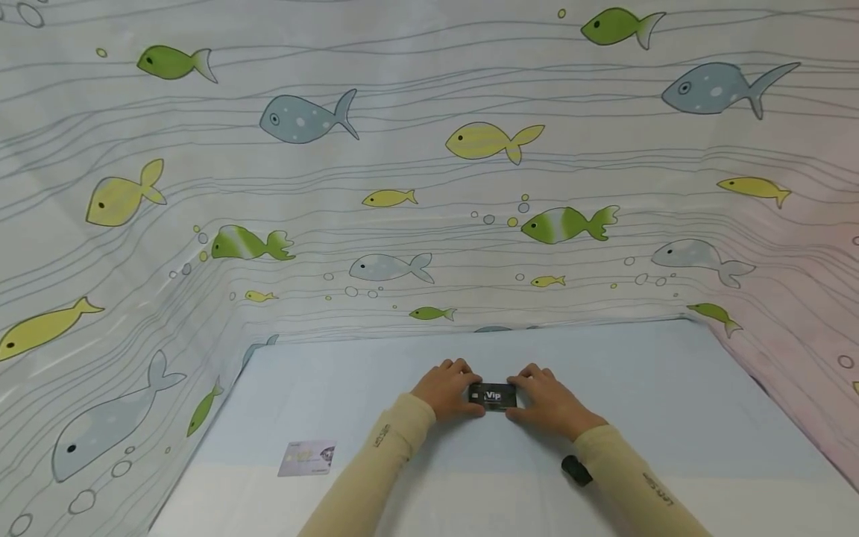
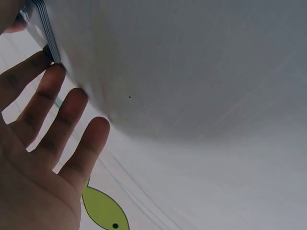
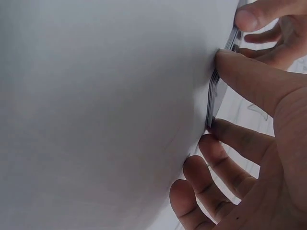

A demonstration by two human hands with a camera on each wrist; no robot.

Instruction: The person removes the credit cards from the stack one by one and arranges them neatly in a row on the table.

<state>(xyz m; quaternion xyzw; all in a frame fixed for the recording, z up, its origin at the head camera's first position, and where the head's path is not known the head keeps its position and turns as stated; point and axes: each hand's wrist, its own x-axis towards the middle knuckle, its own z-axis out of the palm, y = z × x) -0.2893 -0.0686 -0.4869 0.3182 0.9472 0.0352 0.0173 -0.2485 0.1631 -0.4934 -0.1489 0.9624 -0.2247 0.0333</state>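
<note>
A small stack of cards, the top one black with "Vip" printed on it, lies flat on the table between both hands. My left hand pinches its left end between thumb and forefinger. On the opposite end, my right hand does the same, thumb at the near edge and forefinger at the far one. Several layered edges of the cards show in the right wrist view. Part of the stack also appears at the top left of the left wrist view.
A single silver-grey card lies apart on the table, to the left of my left forearm. Beside my right sleeve sits a small black object, partly covered. Fish-printed sheeting surrounds the table at the back and sides.
</note>
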